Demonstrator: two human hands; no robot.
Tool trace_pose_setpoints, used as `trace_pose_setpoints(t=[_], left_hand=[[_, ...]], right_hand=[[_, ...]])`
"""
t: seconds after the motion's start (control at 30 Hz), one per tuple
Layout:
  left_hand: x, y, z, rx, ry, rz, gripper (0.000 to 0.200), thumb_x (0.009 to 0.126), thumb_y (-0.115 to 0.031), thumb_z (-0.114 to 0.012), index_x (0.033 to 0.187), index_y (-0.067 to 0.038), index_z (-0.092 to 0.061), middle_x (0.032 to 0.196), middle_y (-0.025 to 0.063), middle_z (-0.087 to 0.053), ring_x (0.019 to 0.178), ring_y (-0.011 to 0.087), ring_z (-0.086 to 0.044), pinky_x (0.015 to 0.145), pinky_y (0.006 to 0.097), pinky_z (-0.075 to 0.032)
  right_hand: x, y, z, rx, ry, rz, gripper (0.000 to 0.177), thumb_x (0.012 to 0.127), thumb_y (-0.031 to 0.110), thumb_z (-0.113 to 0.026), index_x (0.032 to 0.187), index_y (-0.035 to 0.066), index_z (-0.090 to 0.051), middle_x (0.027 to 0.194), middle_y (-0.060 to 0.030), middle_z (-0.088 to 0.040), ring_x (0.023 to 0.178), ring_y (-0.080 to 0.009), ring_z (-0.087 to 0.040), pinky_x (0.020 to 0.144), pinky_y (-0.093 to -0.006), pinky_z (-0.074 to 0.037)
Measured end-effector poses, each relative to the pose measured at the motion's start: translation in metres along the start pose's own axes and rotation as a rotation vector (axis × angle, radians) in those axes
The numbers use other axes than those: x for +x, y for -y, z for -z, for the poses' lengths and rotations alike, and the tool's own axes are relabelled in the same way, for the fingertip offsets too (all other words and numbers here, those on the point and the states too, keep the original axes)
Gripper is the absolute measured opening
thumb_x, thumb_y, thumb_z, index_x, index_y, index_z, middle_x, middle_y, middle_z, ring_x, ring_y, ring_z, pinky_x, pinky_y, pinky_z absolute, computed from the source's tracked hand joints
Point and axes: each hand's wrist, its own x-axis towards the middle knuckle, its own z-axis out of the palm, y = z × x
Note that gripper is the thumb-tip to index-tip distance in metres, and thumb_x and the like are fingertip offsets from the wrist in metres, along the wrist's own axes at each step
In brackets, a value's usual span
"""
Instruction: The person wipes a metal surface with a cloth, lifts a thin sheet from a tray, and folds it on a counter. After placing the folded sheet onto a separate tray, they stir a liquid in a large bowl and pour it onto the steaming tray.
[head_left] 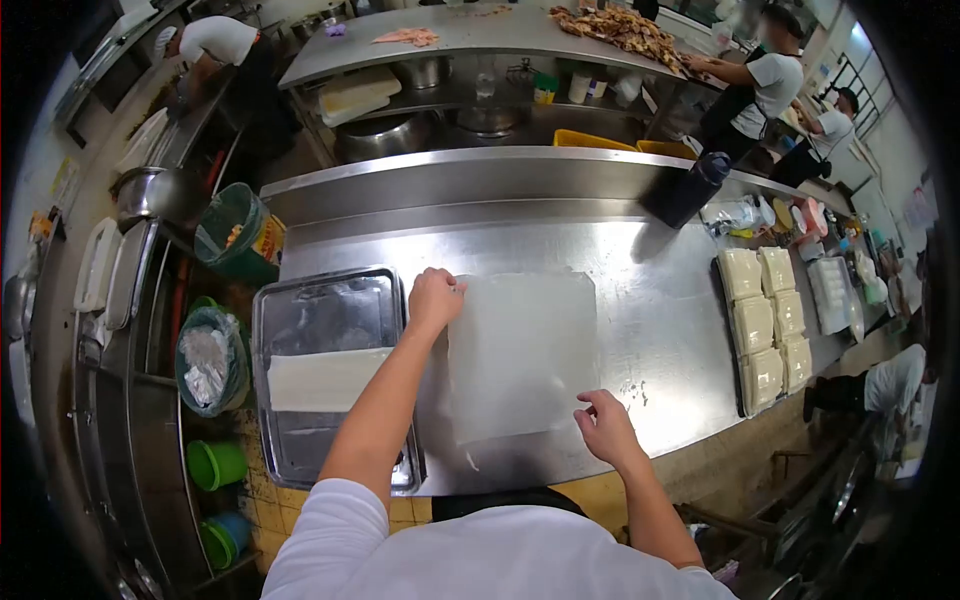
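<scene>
A thin, translucent whitish square sheet (523, 350) lies flat on the steel table (660, 340) in front of me. My left hand (436, 300) is at its upper left corner, with thumb and fingertips pinched together on the edge. Close to the lower right corner is my right hand (606, 430), its fingers loosely curled and apart, holding nothing. Beneath my left forearm sits a metal tray (325, 315), in which a folded white strip (320, 382) lies crosswise; the forearm hides part of both.
Packed white bundles fill a dark tray (742, 345) on the right. A dark bottle (692, 190) stands by the table's raised back edge. Lined bins (238, 235) are at the left. Across the far counter (480, 35), a person (770, 85) handles a brown food pile (625, 38).
</scene>
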Motion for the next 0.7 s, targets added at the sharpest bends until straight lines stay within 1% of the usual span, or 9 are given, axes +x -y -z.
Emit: trace_pose_setpoints(t=[0.03,0.13,0.17,0.27,0.37,0.47,0.57,0.67,0.7], left_hand=[[0.013,0.003,-0.006,0.006,0.032,0.012,0.030,0.085,-0.031,-0.077,0.096,-0.003,-0.074,0.108,0.0182,-0.069,0.108,0.0371,-0.064,0.092,0.0462,-0.054],[0.039,0.013,-0.021,0.012,0.090,0.029,0.030,0.085,-0.030,-0.077,0.097,-0.004,-0.074,0.108,0.0177,-0.069,0.108,0.0364,-0.064,0.093,0.0453,-0.053],[0.047,0.018,-0.025,-0.035,0.190,0.065,0.031,0.083,-0.028,-0.077,0.102,-0.004,-0.073,0.108,0.0174,-0.069,0.109,0.0359,-0.063,0.094,0.0441,-0.053],[0.049,0.006,-0.012,0.095,0.282,0.029,0.035,0.081,-0.028,-0.080,0.105,-0.004,-0.072,0.108,0.0175,-0.071,0.107,0.0353,-0.066,0.092,0.0441,-0.053],[0.046,0.013,-0.020,0.181,0.209,-0.108,0.036,0.080,-0.029,-0.081,0.103,-0.003,-0.072,0.106,0.0177,-0.072,0.105,0.0355,-0.067,0.092,0.0444,-0.053],[0.047,0.007,-0.016,0.100,0.291,-0.027,0.030,0.079,-0.028,-0.081,0.097,-0.005,-0.073,0.107,0.0175,-0.072,0.105,0.0349,-0.067,0.092,0.0446,-0.053],[0.050,0.009,-0.021,0.132,0.324,0.008,0.028,0.080,-0.027,-0.080,0.095,-0.005,-0.072,0.106,0.0177,-0.072,0.103,0.0347,-0.067,0.091,0.0445,-0.053],[0.047,0.009,-0.019,0.191,0.294,-0.086,0.032,0.081,-0.028,-0.080,0.100,-0.004,-0.071,0.104,0.0170,-0.073,0.101,0.0356,-0.068,0.091,0.0435,-0.053],[0.048,0.010,-0.021,0.120,0.312,-0.040,0.032,0.082,-0.028,-0.079,0.101,-0.003,-0.070,0.105,0.0173,-0.073,0.102,0.0352,-0.068,0.091,0.0438,-0.053]], right_hand=[[0.007,0.005,-0.001,0.000,-0.006,-0.006,0.030,0.091,0.015,-0.067,0.117,0.000,-0.067,0.112,-0.0211,-0.066,0.095,-0.0345,-0.069,0.084,-0.0434,-0.055],[0.020,0.015,-0.006,0.002,-0.015,-0.011,0.032,0.092,0.015,-0.066,0.120,0.000,-0.065,0.112,-0.0212,-0.066,0.095,-0.0348,-0.068,0.084,-0.0432,-0.055],[0.022,0.015,-0.007,0.005,-0.012,-0.021,0.032,0.092,0.015,-0.066,0.121,0.000,-0.065,0.112,-0.0211,-0.066,0.095,-0.0349,-0.068,0.085,-0.0432,-0.055],[0.028,0.012,-0.013,0.021,-0.010,-0.040,0.034,0.092,0.015,-0.066,0.122,-0.001,-0.064,0.113,-0.0213,-0.066,0.096,-0.0351,-0.068,0.085,-0.0432,-0.055],[0.036,0.008,-0.015,0.020,0.000,-0.043,0.034,0.092,0.015,-0.066,0.122,-0.001,-0.064,0.114,-0.0217,-0.066,0.096,-0.0353,-0.068,0.085,-0.0434,-0.055],[0.043,0.007,-0.017,0.011,-0.002,-0.010,0.035,0.091,0.014,-0.067,0.122,-0.002,-0.064,0.114,-0.0221,-0.067,0.095,-0.0356,-0.068,0.084,-0.0433,-0.055],[0.053,0.008,-0.014,0.015,-0.014,0.041,0.034,0.091,0.013,-0.068,0.122,-0.001,-0.064,0.112,-0.0220,-0.067,0.092,-0.0360,-0.069,0.082,-0.0434,-0.056],[0.060,0.011,-0.011,0.009,-0.012,0.056,0.035,0.091,0.013,-0.069,0.122,-0.001,-0.064,0.111,-0.0219,-0.068,0.091,-0.0362,-0.069,0.082,-0.0436,-0.056],[0.062,0.013,-0.008,0.003,-0.007,0.059,0.035,0.091,0.013,-0.069,0.122,-0.001,-0.064,0.111,-0.0219,-0.068,0.092,-0.0362,-0.069,0.082,-0.0436,-0.056]])
